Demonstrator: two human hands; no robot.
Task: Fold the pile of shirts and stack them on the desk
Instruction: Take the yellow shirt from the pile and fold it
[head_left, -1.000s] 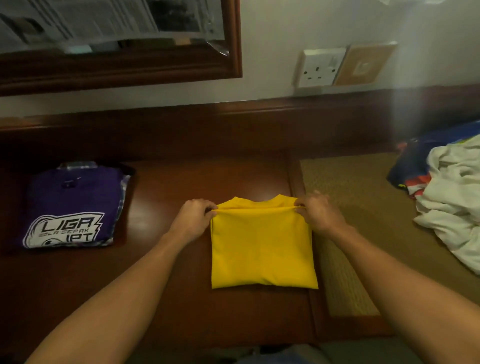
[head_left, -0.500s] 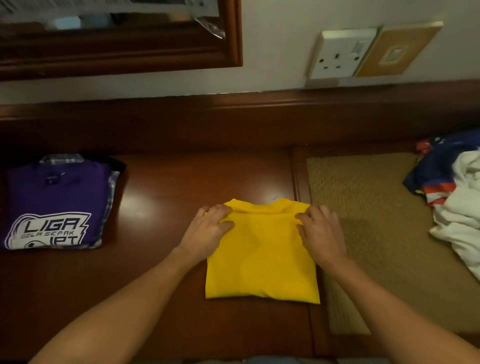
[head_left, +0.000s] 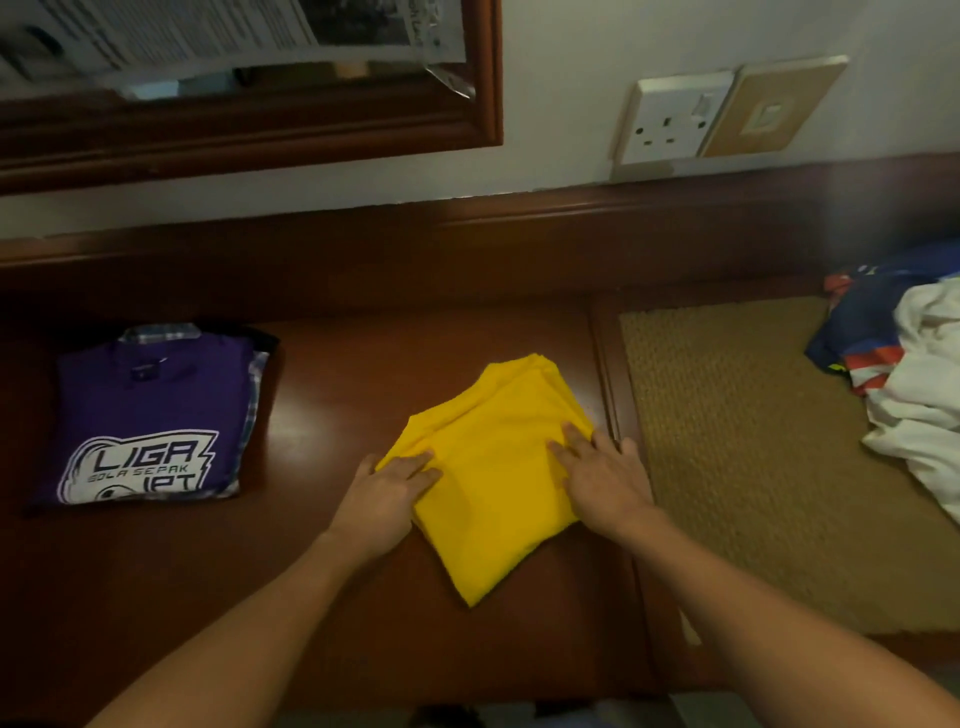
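Observation:
A folded yellow shirt lies on the dark wooden desk, turned so one corner points toward me. My left hand rests flat on its left corner with straight fingers. My right hand presses flat on its right side. At the far left sits a stack of folded shirts with a purple "LIGA" shirt on top and a checked one beneath. The unfolded pile of white, navy and red clothes lies at the right edge.
A woven tan mat covers the desk's right half, under the pile. A raised wooden ledge runs along the back. Above it hang a framed mirror and a wall socket.
The yellow shirt has been rotated from square to a diamond angle. Both hands went from pinching its top edge to lying flat on it, and slid nearer to me.

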